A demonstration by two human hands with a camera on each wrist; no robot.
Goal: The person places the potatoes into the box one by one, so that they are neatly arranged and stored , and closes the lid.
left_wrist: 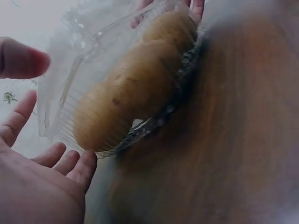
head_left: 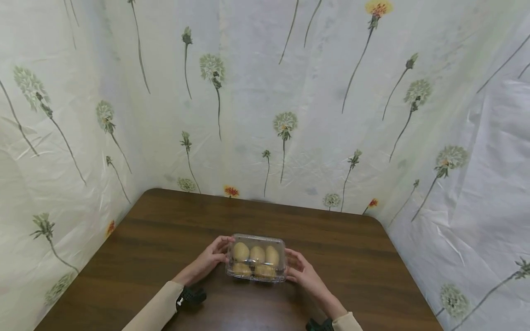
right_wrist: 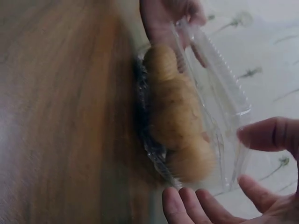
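A clear plastic clamshell container (head_left: 256, 238) with several yellow-brown potatoes (head_left: 257, 254) in it is held between both hands, near the middle of the table. Its clear lid (right_wrist: 219, 84) lies over the potatoes. At the left end, my left hand (head_left: 217, 252) grips the container, thumb and fingers spread along its side. My right hand (head_left: 302, 271) holds the opposite end; in the right wrist view its thumb (right_wrist: 266, 134) is at the lid's edge and its other fingers are low by the base. Whether the base touches the table cannot be told.
The dark brown wooden table (head_left: 331, 239) has rounded far corners. Pale curtains (head_left: 248, 92) printed with dandelions hang behind it and along both sides. Dark wrist mounts (head_left: 191, 296) sit at the cuffs of the beige sleeves (head_left: 155, 308).
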